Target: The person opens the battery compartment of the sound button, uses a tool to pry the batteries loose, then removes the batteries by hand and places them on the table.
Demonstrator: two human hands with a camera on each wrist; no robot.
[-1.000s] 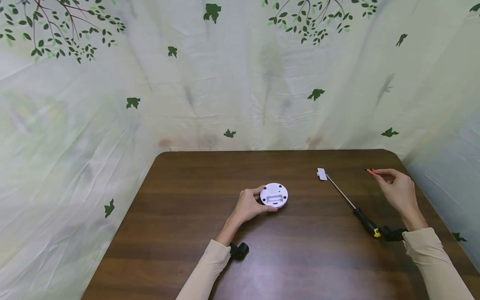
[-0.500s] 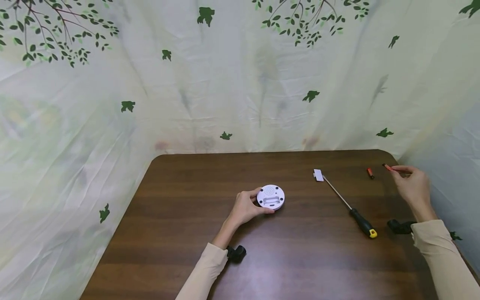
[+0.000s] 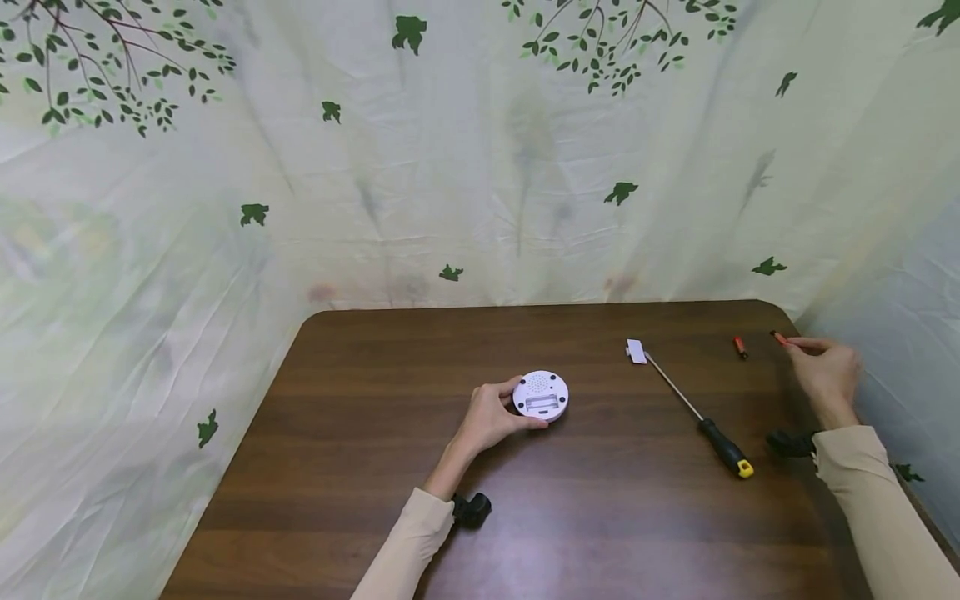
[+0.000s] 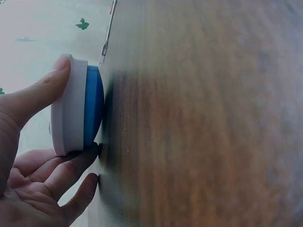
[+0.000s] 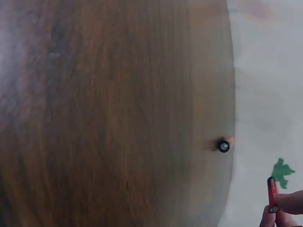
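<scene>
My left hand [image 3: 491,410] grips a round white-and-blue device [image 3: 542,396] at its left side, thumb and fingers on opposite edges. Its white back faces up, with small holes, dark round feet and an uncovered battery compartment. In the left wrist view the domed blue side of the device [image 4: 94,106] faces the tabletop. Over the table's right edge, my right hand [image 3: 828,372] pinches a red-and-black battery [image 3: 780,338] between thumb and fingers; the right wrist view shows this battery [image 5: 272,191] too. Another red-and-black battery [image 3: 740,347] lies on the table, left of that hand.
A screwdriver [image 3: 722,448] with a black-and-yellow handle lies between the hands, its shaft slanting up to a small white cover [image 3: 636,351]. The brown wooden table [image 3: 420,350] ends at a leaf-printed cloth backdrop [image 3: 480,167]. Each wrist wears a black camera.
My right hand has moved right with a battery, and the other battery now lies apart from it on the table. The left hand still holds the device in place. The view shifted slightly.
</scene>
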